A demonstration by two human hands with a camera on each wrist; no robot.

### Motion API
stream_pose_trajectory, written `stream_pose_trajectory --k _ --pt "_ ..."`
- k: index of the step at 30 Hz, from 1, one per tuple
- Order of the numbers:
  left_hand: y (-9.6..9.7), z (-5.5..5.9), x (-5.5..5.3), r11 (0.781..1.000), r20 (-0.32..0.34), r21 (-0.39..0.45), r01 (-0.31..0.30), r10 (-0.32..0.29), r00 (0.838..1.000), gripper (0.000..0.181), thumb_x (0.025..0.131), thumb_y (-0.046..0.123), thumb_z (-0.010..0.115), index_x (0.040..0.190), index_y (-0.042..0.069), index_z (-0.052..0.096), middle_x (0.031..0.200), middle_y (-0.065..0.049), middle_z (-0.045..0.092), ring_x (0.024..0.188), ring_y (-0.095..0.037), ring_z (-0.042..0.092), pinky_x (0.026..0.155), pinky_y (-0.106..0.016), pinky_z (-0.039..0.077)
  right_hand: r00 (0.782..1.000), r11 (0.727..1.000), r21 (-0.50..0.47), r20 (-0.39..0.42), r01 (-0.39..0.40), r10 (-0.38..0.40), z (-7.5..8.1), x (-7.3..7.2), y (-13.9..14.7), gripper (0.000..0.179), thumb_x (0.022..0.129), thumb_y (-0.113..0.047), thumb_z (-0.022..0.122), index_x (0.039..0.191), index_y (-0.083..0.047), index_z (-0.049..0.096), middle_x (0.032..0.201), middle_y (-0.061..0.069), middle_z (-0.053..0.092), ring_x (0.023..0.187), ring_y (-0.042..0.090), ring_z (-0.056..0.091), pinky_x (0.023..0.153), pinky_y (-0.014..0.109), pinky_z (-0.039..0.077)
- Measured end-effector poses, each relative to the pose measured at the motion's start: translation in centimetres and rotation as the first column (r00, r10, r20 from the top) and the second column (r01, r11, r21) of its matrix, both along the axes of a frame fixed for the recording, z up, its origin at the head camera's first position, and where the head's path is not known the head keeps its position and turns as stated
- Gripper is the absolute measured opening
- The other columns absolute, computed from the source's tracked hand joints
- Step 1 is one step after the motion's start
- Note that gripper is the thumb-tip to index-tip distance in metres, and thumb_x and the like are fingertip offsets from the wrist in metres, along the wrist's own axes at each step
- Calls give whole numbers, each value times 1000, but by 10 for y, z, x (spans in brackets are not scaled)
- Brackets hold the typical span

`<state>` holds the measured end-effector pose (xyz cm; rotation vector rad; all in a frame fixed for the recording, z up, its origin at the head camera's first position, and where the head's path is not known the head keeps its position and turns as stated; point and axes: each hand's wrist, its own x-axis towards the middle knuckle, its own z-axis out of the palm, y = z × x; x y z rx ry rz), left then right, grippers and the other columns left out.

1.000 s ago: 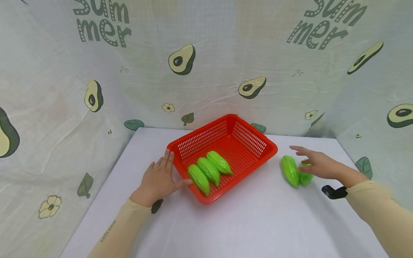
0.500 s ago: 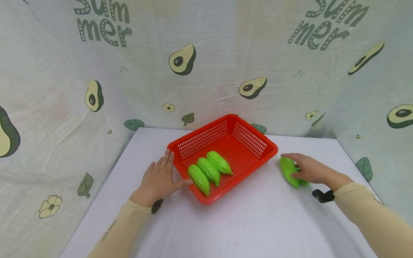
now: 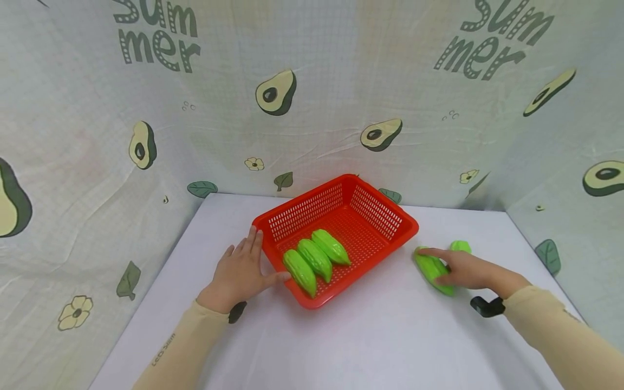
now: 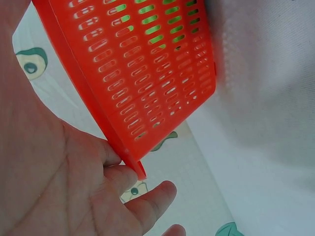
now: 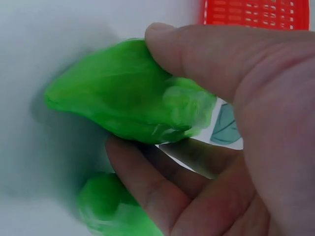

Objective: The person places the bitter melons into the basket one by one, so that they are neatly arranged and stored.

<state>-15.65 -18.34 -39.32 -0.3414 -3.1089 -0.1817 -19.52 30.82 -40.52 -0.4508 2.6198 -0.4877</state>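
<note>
My right hand [image 3: 468, 270] pinches a ribbed green bitter melon [image 3: 429, 266] between thumb and fingers, right of the red basket [image 3: 351, 281]. In the right wrist view that bitter melon [image 5: 113, 88] points its tapered tip left, the thumb on one side and fingertips on the other. A second loose bitter melon [image 3: 460, 246] lies behind the right hand, partly hidden. My left hand [image 3: 239, 273] rests on the basket's left rim with fingers extended; the left wrist view shows fingers touching the rim [image 4: 83, 88]. Three bitter melons [image 3: 315, 259] lie side by side in the basket's left part.
The basket stands at an angle near the back of the white table [image 3: 370, 341]. A cloth backdrop [image 3: 322, 146] with printed avocados rises behind the table and along both sides. A black strap piece [image 3: 487, 307] sits at the right wrist.
My right hand has come down and left onto the nearer loose bitter melon, gripped it and shifted it slightly toward me, apart from the other one. The left hand and basket stay put.
</note>
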Motion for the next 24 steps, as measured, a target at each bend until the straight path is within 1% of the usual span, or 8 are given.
stream_pose_trajectory --k 7,10,12,15,17,19,21,24 --pt "0 -1 1 1000 -3 2 2 -2 1000 121 66 88 33 144 -3 19 150 -20 16 131 -37 27 102 -57 23 999 1000 2 -31 8 -8 -7 3 5 74 78 -26 74 142 -29 37 107 1 52 92 22 45 69 35 43" --pt "0 -1 1 1000 -4 -1 3 -3 1000 120 66 87 33 144 -3 19 150 -20 16 131 -37 27 102 -57 23 998 1000 -3 -55 5 -6 -6 6 7 74 78 -28 74 141 -29 38 115 5 53 98 26 47 75 43 46" --pt "0 -2 1 1000 -6 -3 4 -4 1000 120 67 87 33 144 -3 19 150 -20 16 131 -37 27 102 -57 23 997 1000 1 -75 9 -9 -4 9 8 74 77 -29 75 141 -29 38 119 5 53 98 26 47 77 44 47" --pt "0 -1 1 1000 -13 -8 6 -6 1000 121 66 88 32 144 -4 20 149 -20 17 130 -38 29 102 -57 24 997 1000 -8 -83 1 -1 1 14 12 75 77 -30 75 141 -28 38 117 7 54 92 25 49 72 41 46" --pt "0 0 2 1000 -17 -8 7 -7 1000 121 66 88 31 144 -4 20 149 -20 17 130 -38 29 102 -57 24 996 1000 -9 -85 18 -18 6 18 14 76 76 -33 75 141 -31 37 119 9 54 90 23 49 69 37 44" --pt "0 0 2 1000 -19 -9 7 -7 1000 121 66 88 31 144 -4 20 149 -20 17 130 -38 30 102 -57 24 997 999 -30 -76 23 -25 12 21 18 76 76 -36 75 141 -32 36 125 15 51 93 25 52 69 38 46" --pt "0 -1 2 1000 -18 -7 6 -6 1000 121 66 88 31 144 -3 19 149 -20 17 130 -38 29 102 -57 24 997 998 -55 -71 26 -30 18 24 23 77 75 -38 74 142 -33 35 133 20 44 98 28 54 71 39 48" --pt "0 -1 1 1000 -15 -4 3 -3 1000 122 65 89 31 144 -3 19 150 -20 16 131 -37 28 102 -57 23 998 994 -104 -56 30 -36 27 27 30 78 75 -40 74 142 -33 34 135 18 40 97 29 57 69 36 50"
